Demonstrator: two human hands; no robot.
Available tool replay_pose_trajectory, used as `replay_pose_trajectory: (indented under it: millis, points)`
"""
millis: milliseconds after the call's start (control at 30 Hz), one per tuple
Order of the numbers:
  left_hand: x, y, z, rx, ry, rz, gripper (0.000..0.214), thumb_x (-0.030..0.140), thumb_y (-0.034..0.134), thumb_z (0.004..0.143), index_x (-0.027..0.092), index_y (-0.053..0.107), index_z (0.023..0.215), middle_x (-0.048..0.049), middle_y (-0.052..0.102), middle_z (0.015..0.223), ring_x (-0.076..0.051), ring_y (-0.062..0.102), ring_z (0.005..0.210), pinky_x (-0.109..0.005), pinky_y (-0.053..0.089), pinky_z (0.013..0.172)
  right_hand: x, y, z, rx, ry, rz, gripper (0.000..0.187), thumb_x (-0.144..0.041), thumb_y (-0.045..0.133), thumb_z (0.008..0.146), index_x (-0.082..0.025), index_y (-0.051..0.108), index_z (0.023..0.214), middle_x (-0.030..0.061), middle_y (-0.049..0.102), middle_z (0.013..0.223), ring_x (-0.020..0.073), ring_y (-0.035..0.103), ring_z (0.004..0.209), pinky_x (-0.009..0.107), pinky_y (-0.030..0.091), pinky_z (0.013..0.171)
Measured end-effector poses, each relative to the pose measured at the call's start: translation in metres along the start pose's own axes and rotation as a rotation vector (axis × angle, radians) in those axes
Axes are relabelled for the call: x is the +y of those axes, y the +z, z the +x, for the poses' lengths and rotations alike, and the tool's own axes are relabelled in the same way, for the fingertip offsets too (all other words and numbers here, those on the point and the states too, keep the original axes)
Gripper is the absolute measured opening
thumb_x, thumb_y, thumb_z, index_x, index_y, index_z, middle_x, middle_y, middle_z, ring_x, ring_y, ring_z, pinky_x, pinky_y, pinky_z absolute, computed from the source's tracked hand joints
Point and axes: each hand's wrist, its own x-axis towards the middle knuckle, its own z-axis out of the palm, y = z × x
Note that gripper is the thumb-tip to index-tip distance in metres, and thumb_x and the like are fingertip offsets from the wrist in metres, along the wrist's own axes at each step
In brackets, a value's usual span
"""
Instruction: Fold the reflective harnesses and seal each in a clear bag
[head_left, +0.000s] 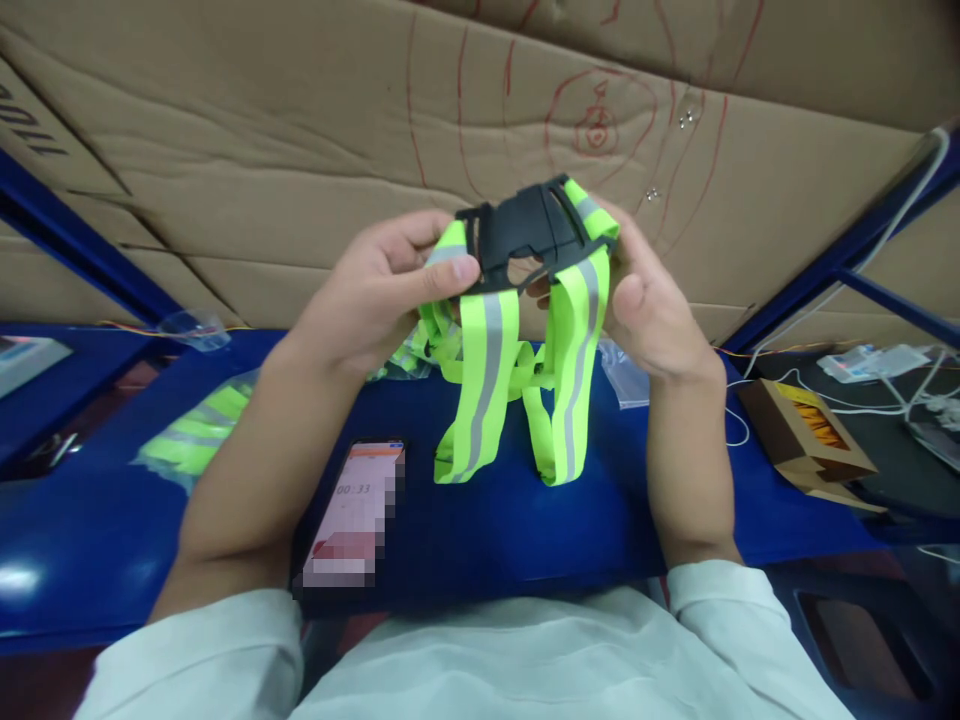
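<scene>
Above the blue table I hold up a reflective belt, neon yellow-green with a grey stripe. Its black side-release buckle is joined and slightly tilted, the right end higher. My left hand pinches the buckle's left end and the strap there, thumb in front. My right hand grips the strap at the buckle's right end, its fingers mostly hidden behind. Two strap loops hang below the buckle, and more yellow-green webbing shows behind them.
A phone showing a timer lies on the blue table. Bagged reflective belts are on the left. A clear plastic bag lies behind my right wrist. An open cardboard box and white cables are at right; a cardboard wall stands behind.
</scene>
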Motion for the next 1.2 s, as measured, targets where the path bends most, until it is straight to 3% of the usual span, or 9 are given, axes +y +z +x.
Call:
replay_pose_trajectory:
  millis: [67,133,267,367,533,700,1000,1100,1200]
  points:
    - [0.002,0.0,0.001,0.062,0.034,-0.01,0.034,0.045,0.09,0.081,0.021,0.075,0.1,-0.0026,0.077,0.098,-0.02,0.072,0.086,-0.031,0.053,0.073,-0.003,0.009,0.001,0.025,-0.026,0.213,0.083,-0.072,0.079,0.081,-0.03,0.053,0.148,0.006,0.061,0.152,0.0264,0.059,0.14,0.032,0.056,0.109]
    - [0.004,0.0,0.001,0.08,0.051,0.007,0.035,0.046,0.09,0.081,0.022,0.075,0.101,-0.0015,0.077,0.099,-0.021,0.073,0.09,-0.032,0.054,0.075,-0.006,0.018,0.002,0.041,0.023,0.314,0.072,-0.061,0.086,0.08,-0.031,0.058,0.139,0.0023,0.071,0.133,0.023,0.072,0.119,0.034,0.062,0.098]
    - [0.002,0.0,-0.001,0.082,0.054,0.044,0.036,0.046,0.089,0.083,0.021,0.073,0.102,0.0006,0.076,0.095,-0.02,0.074,0.089,-0.03,0.053,0.072,-0.01,0.026,0.004,0.07,0.145,0.414,0.044,-0.051,0.087,0.083,-0.024,0.069,0.113,-0.0011,0.075,0.093,0.0156,0.074,0.077,0.03,0.065,0.072]
    - [-0.004,0.001,0.001,0.061,0.048,0.039,0.038,0.048,0.091,0.081,0.02,0.073,0.101,0.0003,0.075,0.094,-0.017,0.073,0.085,-0.028,0.055,0.07,-0.012,0.025,0.004,0.086,0.184,0.468,0.033,-0.049,0.084,0.087,-0.02,0.071,0.099,-0.002,0.072,0.078,0.0128,0.071,0.064,0.026,0.063,0.063]
    - [-0.017,0.004,0.007,0.03,0.032,-0.004,0.037,0.046,0.094,0.076,0.021,0.075,0.096,-0.0005,0.074,0.092,-0.014,0.071,0.077,-0.024,0.055,0.062,-0.016,0.025,0.001,-0.049,0.208,0.46,0.033,-0.049,0.082,0.089,-0.018,0.073,0.092,0.0006,0.074,0.078,0.0137,0.072,0.066,0.026,0.063,0.063]
    - [-0.022,0.006,0.007,0.035,0.046,0.003,0.035,0.044,0.093,0.078,0.022,0.074,0.097,-0.002,0.075,0.092,-0.016,0.072,0.074,-0.023,0.054,0.056,-0.01,0.033,0.003,0.026,0.175,0.401,0.036,-0.052,0.084,0.087,-0.019,0.07,0.092,-0.0013,0.071,0.074,0.0136,0.069,0.058,0.026,0.06,0.053]
    - [-0.032,0.009,0.007,0.087,0.232,0.148,0.033,0.038,0.094,0.078,0.023,0.078,0.104,-0.0032,0.077,0.105,-0.022,0.075,0.099,-0.032,0.063,0.08,-0.006,0.035,0.006,-0.01,0.185,0.324,0.039,-0.046,0.094,0.075,-0.02,0.069,0.092,-0.0042,0.068,0.074,0.0105,0.062,0.055,0.024,0.057,0.049]
    - [-0.031,0.012,0.006,0.121,0.309,0.185,0.03,0.034,0.094,0.078,0.026,0.079,0.103,0.0001,0.075,0.097,-0.017,0.072,0.087,-0.027,0.059,0.071,-0.006,0.033,0.006,-0.031,0.219,0.311,0.043,-0.042,0.096,0.071,-0.02,0.072,0.098,-0.0035,0.069,0.079,0.0111,0.063,0.057,0.025,0.057,0.049]
    - [-0.025,0.012,0.003,0.069,0.254,0.152,0.029,0.04,0.09,0.083,0.027,0.078,0.105,0.0005,0.073,0.094,-0.015,0.071,0.08,-0.025,0.056,0.065,-0.007,0.03,0.003,-0.015,0.243,0.284,0.037,-0.04,0.096,0.072,-0.019,0.071,0.09,-0.0028,0.067,0.074,0.0123,0.063,0.055,0.026,0.055,0.048]
